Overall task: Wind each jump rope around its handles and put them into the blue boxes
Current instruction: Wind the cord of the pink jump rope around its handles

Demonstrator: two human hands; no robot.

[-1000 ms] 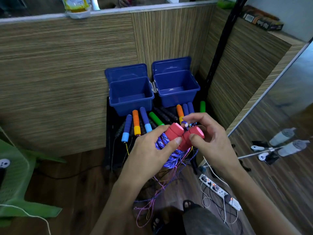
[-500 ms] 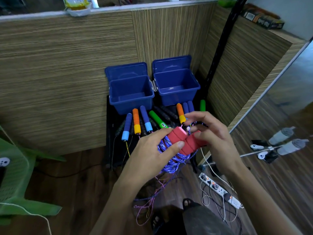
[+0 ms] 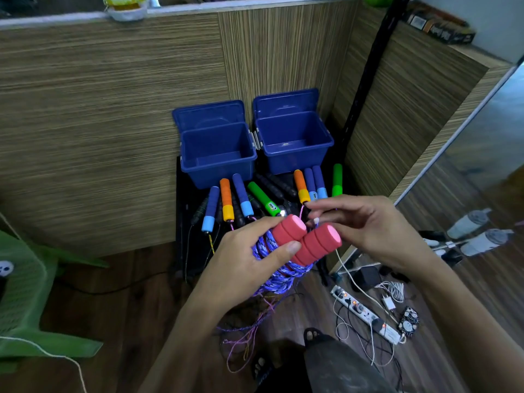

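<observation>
Before both empty blue boxes (image 3: 218, 154), your left hand (image 3: 243, 268) grips the half-wound red handles (image 3: 306, 242), your right hand (image 3: 365, 225) pinches its rope; the other ropes (image 3: 241, 194) wait.

One view only: my head-worn wide-angle camera, looking forward and down. Both hands close below lens, left hand (image 3: 241, 268), right hand (image 3: 377, 231). Blue boxes (image 3: 218, 154) farther ahead on floor (image 3: 119, 293).

Bare forearms and hands (image 3: 283, 251) (no sleeves, rings or watch), dark grey trousers (image 3: 340, 367), open sandals (image 3: 313, 334).
</observation>
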